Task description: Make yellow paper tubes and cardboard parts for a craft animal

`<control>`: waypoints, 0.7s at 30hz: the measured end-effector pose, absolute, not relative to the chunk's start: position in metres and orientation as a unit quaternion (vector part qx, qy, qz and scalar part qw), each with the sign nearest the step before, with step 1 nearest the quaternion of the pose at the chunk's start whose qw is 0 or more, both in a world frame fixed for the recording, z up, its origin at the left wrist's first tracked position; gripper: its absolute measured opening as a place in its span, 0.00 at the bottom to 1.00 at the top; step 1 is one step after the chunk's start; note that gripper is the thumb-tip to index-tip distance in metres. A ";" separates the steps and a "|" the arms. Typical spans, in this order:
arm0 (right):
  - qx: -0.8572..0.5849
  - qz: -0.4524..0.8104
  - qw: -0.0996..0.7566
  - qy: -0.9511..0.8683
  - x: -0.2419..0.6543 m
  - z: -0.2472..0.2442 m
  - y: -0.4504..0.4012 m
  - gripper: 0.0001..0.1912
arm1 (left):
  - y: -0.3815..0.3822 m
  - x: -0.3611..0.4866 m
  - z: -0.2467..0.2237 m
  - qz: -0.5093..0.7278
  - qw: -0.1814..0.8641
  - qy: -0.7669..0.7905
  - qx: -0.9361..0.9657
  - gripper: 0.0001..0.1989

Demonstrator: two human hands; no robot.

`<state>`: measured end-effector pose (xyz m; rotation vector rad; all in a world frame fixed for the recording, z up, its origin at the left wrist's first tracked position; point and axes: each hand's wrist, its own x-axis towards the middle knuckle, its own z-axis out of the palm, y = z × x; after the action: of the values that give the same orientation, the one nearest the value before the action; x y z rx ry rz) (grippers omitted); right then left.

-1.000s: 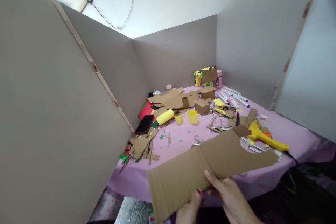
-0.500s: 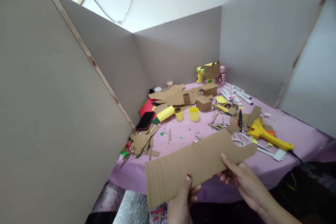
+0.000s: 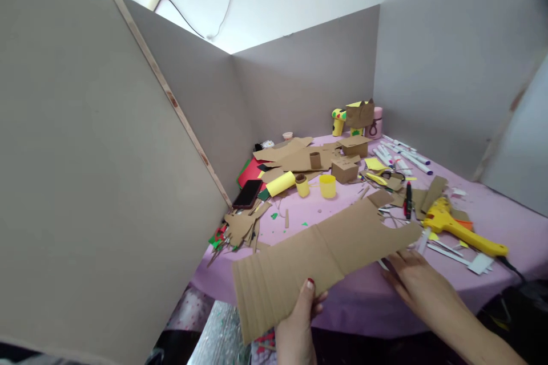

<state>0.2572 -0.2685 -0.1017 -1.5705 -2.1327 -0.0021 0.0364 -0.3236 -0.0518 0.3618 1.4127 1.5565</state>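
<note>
My left hand grips the lower edge of a long piece of brown cardboard, thumb on top. The piece has creases at its left end, a fold line across the middle and a curved notch at its right end. My right hand is off the face of the cardboard, under its right end at the table's front edge. A small curved white piece shows between its thumb and fingers; the cardboard hides the rest. To the right, a yellow glue gun lies beside a red-and-black cutter.
Markers, small cardboard boxes, a yellow paper tube and a yellow ring lie on the purple tablecloth. A phone and cardboard scraps are at left. Grey panels enclose the table.
My right hand has let go of the cardboard and moved right, down behind its notched end. My left hand still holds the piece. The whole view has shifted slightly.
</note>
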 end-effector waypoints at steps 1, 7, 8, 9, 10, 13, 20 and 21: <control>-0.573 -0.003 0.244 -0.783 0.257 -0.103 -0.266 0.13 | -0.324 0.036 -0.052 0.642 0.481 0.578 0.148 0.09; -0.565 -0.031 0.240 -0.788 0.267 -0.104 -0.258 0.16 | -0.320 0.029 -0.053 0.672 0.460 0.566 0.128 0.13; -0.566 -0.042 0.234 -0.789 0.268 -0.103 -0.258 0.17 | -0.319 0.028 -0.054 0.675 0.456 0.566 0.128 0.14; -0.567 -0.052 0.227 -0.790 0.269 -0.102 -0.258 0.17 | -0.318 0.027 -0.055 0.677 0.453 0.566 0.127 0.15; -0.569 -0.060 0.219 -0.790 0.270 -0.100 -0.257 0.16 | -0.316 0.026 -0.056 0.679 0.451 0.566 0.123 0.15; -0.575 -0.069 0.200 -0.790 0.271 -0.096 -0.254 0.16 | -0.313 0.025 -0.056 0.679 0.453 0.567 0.113 0.14; -0.566 -0.062 0.172 -0.804 0.271 -0.094 -0.239 0.17 | -0.313 0.023 -0.046 0.691 0.459 0.550 0.095 0.14; -0.563 -0.058 0.172 -0.806 0.272 -0.095 -0.239 0.17 | -0.313 0.023 -0.045 0.695 0.460 0.545 0.093 0.14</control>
<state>0.2716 -0.2390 -0.0947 -1.5988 -2.2870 -0.1656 0.0231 -0.3135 -0.0448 0.2292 1.3414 1.7099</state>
